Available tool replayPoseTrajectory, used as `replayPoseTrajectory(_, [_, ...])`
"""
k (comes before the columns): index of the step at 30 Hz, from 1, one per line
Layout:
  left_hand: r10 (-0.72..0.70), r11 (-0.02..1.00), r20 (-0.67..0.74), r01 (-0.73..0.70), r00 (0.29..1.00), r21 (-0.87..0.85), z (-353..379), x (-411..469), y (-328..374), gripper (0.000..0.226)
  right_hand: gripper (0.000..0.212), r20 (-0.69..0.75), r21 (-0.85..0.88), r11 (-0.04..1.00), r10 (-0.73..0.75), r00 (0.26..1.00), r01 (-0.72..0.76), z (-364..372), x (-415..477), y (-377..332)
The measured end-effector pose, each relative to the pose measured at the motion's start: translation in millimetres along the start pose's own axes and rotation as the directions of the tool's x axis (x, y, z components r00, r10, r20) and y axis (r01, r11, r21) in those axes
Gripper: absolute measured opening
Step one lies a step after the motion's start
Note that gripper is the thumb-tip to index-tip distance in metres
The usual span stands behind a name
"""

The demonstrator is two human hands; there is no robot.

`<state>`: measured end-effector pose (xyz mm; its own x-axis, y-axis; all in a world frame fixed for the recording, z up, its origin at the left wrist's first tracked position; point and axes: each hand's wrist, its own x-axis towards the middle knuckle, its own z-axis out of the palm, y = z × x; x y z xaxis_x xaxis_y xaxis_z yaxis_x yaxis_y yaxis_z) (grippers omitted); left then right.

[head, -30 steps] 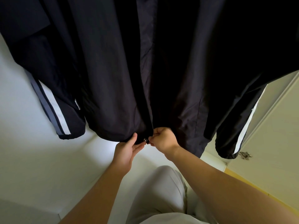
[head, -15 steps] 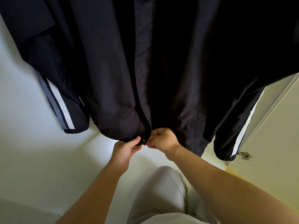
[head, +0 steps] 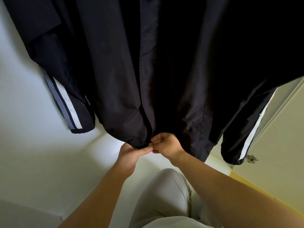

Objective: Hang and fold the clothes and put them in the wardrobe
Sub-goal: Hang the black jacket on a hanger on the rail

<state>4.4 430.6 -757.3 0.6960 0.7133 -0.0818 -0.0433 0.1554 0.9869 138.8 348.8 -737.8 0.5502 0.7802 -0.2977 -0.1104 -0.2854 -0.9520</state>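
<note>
Jacket [head: 115, 63] first, in your head view: it is dark and hangs in front of you, filling the whole upper part of the picture, with its zipper [head: 146, 112] running down the middle to the hem [head: 121, 134].

Your two hands meet at the bottom end of that zipper, almost touching each other. Your left hand [head: 130, 153] grips the hem just left of the zipper, thumb laid along the lower edge. Your right hand [head: 167, 145] has its fingers curled and pinches the cloth on the other side of the zipper end; the small part it holds is too dark to make out.

One sleeve [head: 79, 116] hangs at the left with a white and a grey stripe; the other sleeve [head: 238, 137] hangs at the right with a white stripe. Just beside that right cuff is a metal latch [head: 251, 158] on a pale door [head: 279, 145]. Below your forearms shows a light trouser leg [head: 164, 198].
</note>
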Motion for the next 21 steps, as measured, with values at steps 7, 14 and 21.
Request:
replayPoseTrajectory(7, [-0.031, 0.999, -0.094, 0.034, 0.995, 0.034, -4, 3, 1, 0.031, 0.026, 0.011, -0.047, 0.998, 0.04, 0.999, -0.039, -3, -3, 2])
replayPoseTrajectory(14, [-0.059, 0.994, -0.151, 0.073, 0.987, 0.086, -5, 5, -1, 0.022, 0.022, -0.04, 0.297, 0.939, 0.192, 0.981, -0.172, 5, -2, -2])
replayPoseTrajectory(21, [-0.007, 0.938, -0.257, 0.096, 0.966, 0.333, -2, 9, -7, 0.01, 0.024, -0.1, 0.268, 0.952, 0.18, 0.978, -0.148, 9, 5, -2])
